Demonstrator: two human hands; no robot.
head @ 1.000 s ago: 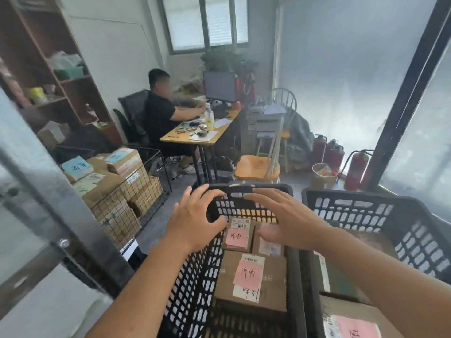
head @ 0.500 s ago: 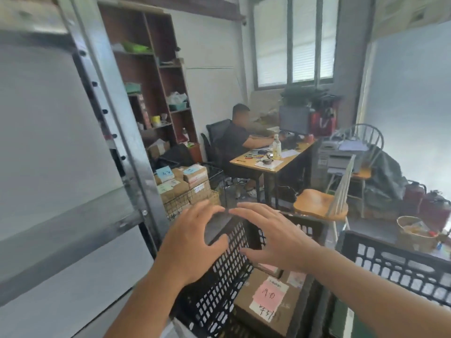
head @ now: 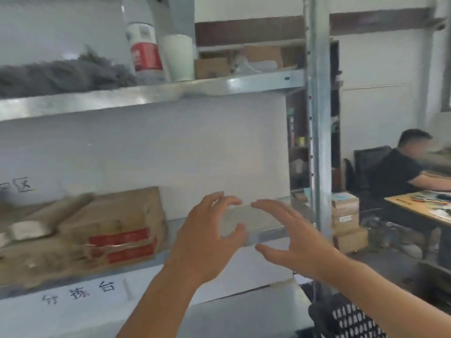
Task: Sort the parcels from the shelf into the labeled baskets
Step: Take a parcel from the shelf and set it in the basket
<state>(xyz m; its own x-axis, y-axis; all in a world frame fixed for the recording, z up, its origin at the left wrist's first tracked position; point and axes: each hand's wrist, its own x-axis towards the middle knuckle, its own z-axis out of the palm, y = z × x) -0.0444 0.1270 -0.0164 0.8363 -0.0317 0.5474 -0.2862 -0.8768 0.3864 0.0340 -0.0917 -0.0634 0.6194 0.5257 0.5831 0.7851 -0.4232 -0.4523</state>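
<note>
Hovering before the metal shelf (head: 151, 93), left hand (head: 207, 237) and right hand (head: 292, 235) are spread with relaxed fingers, holding nothing. Cardboard parcel (head: 117, 225) with red tape lies at the shelf's left end; black basket (head: 353, 320) peeks in bottom right.

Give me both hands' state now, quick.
Left hand: open, fingers spread, holding nothing.
Right hand: open, fingers spread, holding nothing.

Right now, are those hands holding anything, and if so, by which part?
Nothing is held. The left hand and right hand hang open in the air before the shelf, fingers loosely curved, apart from the parcel.
</note>
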